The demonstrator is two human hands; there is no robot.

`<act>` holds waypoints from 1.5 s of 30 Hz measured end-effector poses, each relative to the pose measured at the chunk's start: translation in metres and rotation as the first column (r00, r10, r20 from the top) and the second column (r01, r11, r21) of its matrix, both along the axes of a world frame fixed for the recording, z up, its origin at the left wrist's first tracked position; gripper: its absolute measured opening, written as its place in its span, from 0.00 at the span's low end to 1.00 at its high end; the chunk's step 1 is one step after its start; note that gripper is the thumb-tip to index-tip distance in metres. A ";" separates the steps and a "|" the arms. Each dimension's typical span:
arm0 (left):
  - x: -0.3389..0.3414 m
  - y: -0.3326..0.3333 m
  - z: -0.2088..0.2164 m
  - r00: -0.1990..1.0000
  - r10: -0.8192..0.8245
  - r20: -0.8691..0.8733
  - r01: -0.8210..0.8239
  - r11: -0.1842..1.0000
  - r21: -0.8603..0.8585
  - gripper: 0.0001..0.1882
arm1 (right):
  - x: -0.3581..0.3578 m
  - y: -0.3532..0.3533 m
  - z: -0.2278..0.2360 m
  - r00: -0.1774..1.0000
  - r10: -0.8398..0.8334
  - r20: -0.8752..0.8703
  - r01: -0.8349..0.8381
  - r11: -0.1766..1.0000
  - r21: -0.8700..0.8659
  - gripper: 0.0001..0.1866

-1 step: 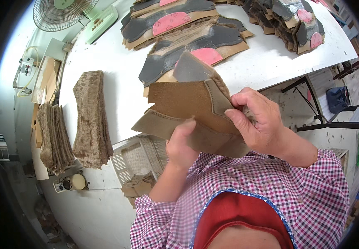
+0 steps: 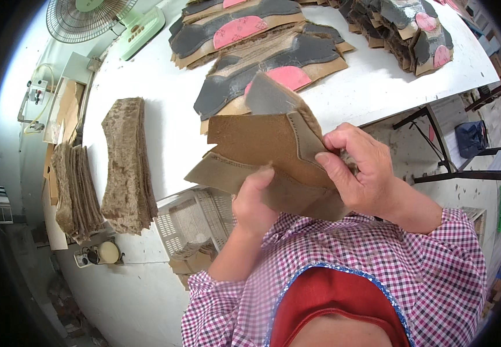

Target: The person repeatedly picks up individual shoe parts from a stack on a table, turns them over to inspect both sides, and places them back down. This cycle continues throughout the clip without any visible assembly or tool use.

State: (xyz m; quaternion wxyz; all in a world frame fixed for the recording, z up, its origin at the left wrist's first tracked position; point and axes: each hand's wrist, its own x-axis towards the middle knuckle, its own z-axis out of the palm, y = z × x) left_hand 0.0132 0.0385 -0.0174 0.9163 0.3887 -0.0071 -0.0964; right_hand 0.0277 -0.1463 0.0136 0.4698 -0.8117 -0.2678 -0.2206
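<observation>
I hold a brown suede shoe upper piece (image 2: 256, 144) up in front of my chest with both hands. My left hand (image 2: 253, 199) supports it from below, thumb pressed on its lower tan edge. My right hand (image 2: 357, 173) pinches its right side, fingers curled over a seam. A grey flap sticks up at the top of the piece. Behind it, on the white table (image 2: 169, 127), lie overlapping stacks of grey, tan and pink cut pieces (image 2: 250, 63).
A stack of brown furry lining pieces (image 2: 126, 162) lies on the table's left part, with another stack (image 2: 74, 191) beside it. A fan (image 2: 88, 17) stands at the far left corner. A white plastic basket (image 2: 192, 220) sits below the table edge. A dark metal frame (image 2: 447, 156) stands at right.
</observation>
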 end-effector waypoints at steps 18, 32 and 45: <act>-0.007 -0.003 -0.012 0.987 -0.123 -0.101 0.131 0.989 0.069 0.27 | 0.005 0.004 0.006 0.998 0.015 -0.055 -0.009 0.996 0.093 0.05; -0.004 -0.002 -0.008 0.966 -0.254 -0.052 0.251 0.966 -0.064 0.29 | 0.015 -0.003 0.023 0.950 0.140 -0.280 -0.082 0.974 0.211 0.07; -0.010 -0.016 -0.049 0.795 -0.605 -0.034 0.575 0.735 0.360 0.29 | 0.078 0.002 0.019 0.789 0.369 -0.490 0.304 0.459 0.835 0.12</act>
